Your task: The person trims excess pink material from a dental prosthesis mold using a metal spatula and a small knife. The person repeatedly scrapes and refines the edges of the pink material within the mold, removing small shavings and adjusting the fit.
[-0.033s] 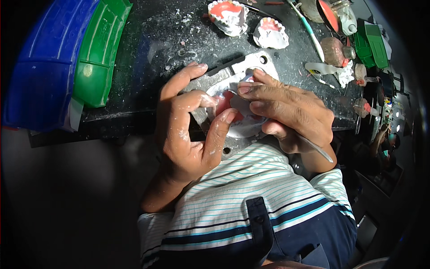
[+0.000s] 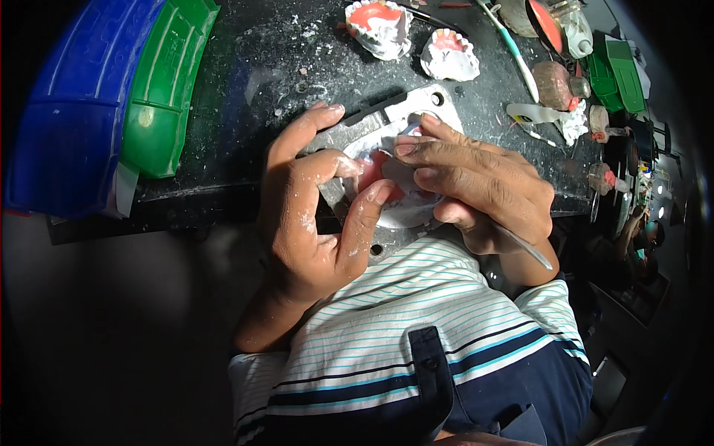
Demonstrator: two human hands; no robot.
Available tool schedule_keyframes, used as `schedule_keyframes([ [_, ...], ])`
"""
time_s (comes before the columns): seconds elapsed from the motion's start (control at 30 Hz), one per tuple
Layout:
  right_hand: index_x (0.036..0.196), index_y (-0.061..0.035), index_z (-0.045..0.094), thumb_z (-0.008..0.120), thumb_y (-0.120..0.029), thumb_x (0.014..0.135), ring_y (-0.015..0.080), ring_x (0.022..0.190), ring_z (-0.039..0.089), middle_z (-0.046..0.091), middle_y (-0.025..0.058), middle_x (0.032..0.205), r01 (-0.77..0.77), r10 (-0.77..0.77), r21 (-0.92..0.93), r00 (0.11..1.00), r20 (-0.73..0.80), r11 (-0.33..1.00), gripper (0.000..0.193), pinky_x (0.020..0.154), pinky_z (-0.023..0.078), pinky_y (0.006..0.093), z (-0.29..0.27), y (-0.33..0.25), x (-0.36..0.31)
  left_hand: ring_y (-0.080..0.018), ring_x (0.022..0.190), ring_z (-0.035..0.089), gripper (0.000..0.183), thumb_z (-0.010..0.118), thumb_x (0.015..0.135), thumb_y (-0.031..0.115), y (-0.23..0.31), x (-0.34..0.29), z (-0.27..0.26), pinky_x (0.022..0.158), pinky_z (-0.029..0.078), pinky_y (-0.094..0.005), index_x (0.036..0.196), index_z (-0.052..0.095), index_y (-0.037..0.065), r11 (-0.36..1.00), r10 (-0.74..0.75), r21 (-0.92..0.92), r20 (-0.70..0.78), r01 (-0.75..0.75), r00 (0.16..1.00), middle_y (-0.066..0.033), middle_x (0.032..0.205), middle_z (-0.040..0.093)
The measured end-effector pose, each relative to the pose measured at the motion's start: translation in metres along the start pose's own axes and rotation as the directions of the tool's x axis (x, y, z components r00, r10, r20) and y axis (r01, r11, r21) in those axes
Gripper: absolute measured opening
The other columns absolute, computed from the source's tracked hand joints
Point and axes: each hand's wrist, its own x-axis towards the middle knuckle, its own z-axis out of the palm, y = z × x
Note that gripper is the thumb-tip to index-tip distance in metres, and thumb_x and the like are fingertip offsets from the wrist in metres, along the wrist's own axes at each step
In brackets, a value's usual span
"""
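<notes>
L hand [image 2: 301,212] curved, R hand [image 2: 497,182] prob. pinching

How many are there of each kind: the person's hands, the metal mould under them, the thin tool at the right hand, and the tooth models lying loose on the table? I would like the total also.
Left hand and right hand: 2
Metal mould: 1
Thin tool: 1
Loose tooth models: 2
Total: 6

Hard light struck left hand [image 2: 305,215], right hand [image 2: 494,182] and striped shirt [image 2: 416,297] | near left lay in deep shadow | white glare spotted green bin [image 2: 160,100] | blue bin [image 2: 71,111] bowed toward black left rim | hands looked sharp, right background murky
</notes>
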Motion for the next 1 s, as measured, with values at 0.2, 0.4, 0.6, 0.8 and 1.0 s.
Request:
schedule_keyframes([
  [0.2, 0.109, 0.0052, 0.079, 0.085, -0.016, 0.090, 0.0328, 0.106, 0.082, 0.082, 0.0182, 0.103, 0.006, -0.006, 0.008, 1.000, 0.002, 1.000, 0.029, 0.106, 0.061, 0.0533, 0.001, 0.000, -0.001, -0.0421, 0.130, 0.064, 0.036, 0.082, 0.093, 0.007, 0.002, 0.006, -0.006, 0.112, 0.051, -0.0493, 0.121, 0.063, -0.006, 0.997, 0.035, 0.069, 0.101, -0.043, 0.994, -0.0296, 0.135, 0.064],
  [0.4, 0.113, 0.0059, 0.081, 0.086, -0.017, 0.089, 0.0309, 0.107, 0.082, 0.083, 0.0194, 0.105, 0.085, -0.085, -0.033, 0.996, 0.017, 0.996, 0.033, 0.111, 0.057, 0.0560, 0.006, 0.003, 0.000, -0.0398, 0.129, 0.063, 0.050, 0.071, 0.098, 0.002, -0.007, -0.002, 0.006, 0.112, 0.049, -0.0471, 0.142, 0.050, -0.009, 0.997, -0.025, -0.080, -0.025, 0.023, 0.999, -0.0284, 0.137, 0.062],
  [0.6, 0.115, 0.0043, 0.082, 0.087, -0.018, 0.089, 0.0307, 0.108, 0.082, 0.083, 0.0192, 0.105, 0.109, -0.110, -0.066, 0.994, -0.009, 0.992, 0.035, 0.112, 0.056, 0.0563, 0.012, 0.007, -0.007, -0.0291, 0.132, 0.060, 0.049, 0.063, 0.100, -0.004, 0.000, -0.001, 0.003, 0.118, 0.045, -0.0426, 0.146, 0.047, -0.011, 0.991, -0.099, -0.088, 0.025, 0.101, 0.995, -0.0267, 0.142, 0.060],
  [0.8, 0.114, 0.0021, 0.083, 0.087, -0.014, 0.088, 0.0300, 0.107, 0.082, 0.083, 0.0172, 0.104, 0.087, -0.088, -0.080, 0.996, -0.008, 0.993, 0.031, 0.113, 0.056, 0.0565, 0.013, 0.005, -0.006, -0.0278, 0.128, 0.062, 0.048, 0.063, 0.098, -0.006, 0.001, 0.002, 0.002, 0.114, 0.048, -0.0400, 0.144, 0.051, -0.012, 0.994, -0.099, -0.049, 0.026, 0.101, 0.995, -0.0259, 0.140, 0.061],
  [1.0, 0.116, 0.0033, 0.082, 0.085, -0.008, 0.087, 0.0296, 0.104, 0.082, 0.083, 0.0179, 0.104, 0.094, -0.095, -0.112, 0.996, 0.003, 0.989, 0.032, 0.112, 0.056, 0.0567, 0.011, 0.004, -0.004, -0.0317, 0.122, 0.065, 0.042, 0.067, 0.097, -0.004, 0.000, 0.004, 0.005, 0.109, 0.051, -0.0421, 0.137, 0.057, -0.011, 0.996, -0.078, -0.034, -0.006, 0.078, 0.997, -0.0252, 0.133, 0.065],
])
